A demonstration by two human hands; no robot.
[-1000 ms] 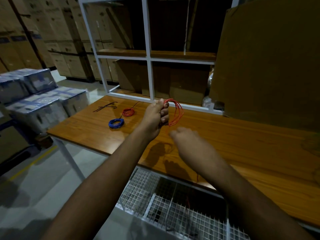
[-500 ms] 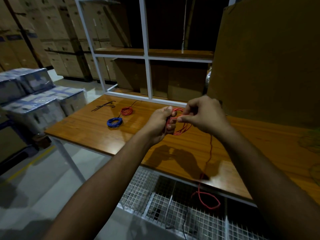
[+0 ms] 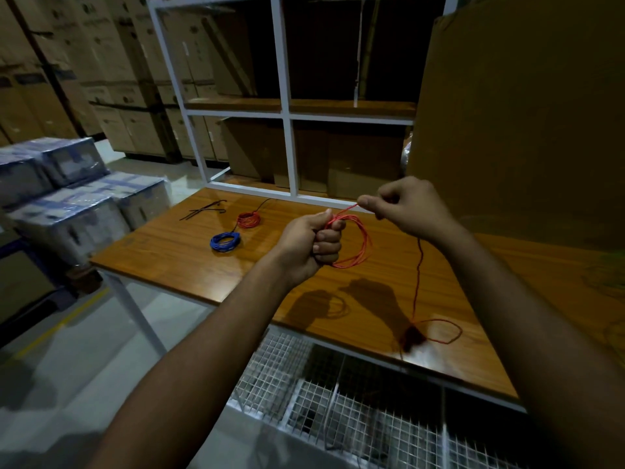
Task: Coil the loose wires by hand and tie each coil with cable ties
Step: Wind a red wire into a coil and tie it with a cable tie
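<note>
My left hand [image 3: 313, 242] is closed in a fist around several loops of red wire [image 3: 363, 243] held above the wooden table [image 3: 176, 252]. My right hand [image 3: 404, 206] pinches the same wire just up and right of the coil. From there the wire's loose tail [image 3: 419, 286] drops to the table and ends in a loop near the front edge. A finished red coil [image 3: 249, 220] and a blue coil [image 3: 225, 241] lie at the table's left. Black cable ties [image 3: 206, 210] lie beyond them.
A white metal shelf frame [image 3: 285, 130] stands at the table's back, and a large cardboard sheet [image 3: 521, 123] leans at the right. Wrapped boxes [image 3: 67, 211] are stacked left of the table. A wire mesh rack [image 3: 324, 407] sits below the front edge.
My right hand has pulled away up and to the right of the coil, drawing the wire taut. The loose tail has come up from below the front edge onto the table.
</note>
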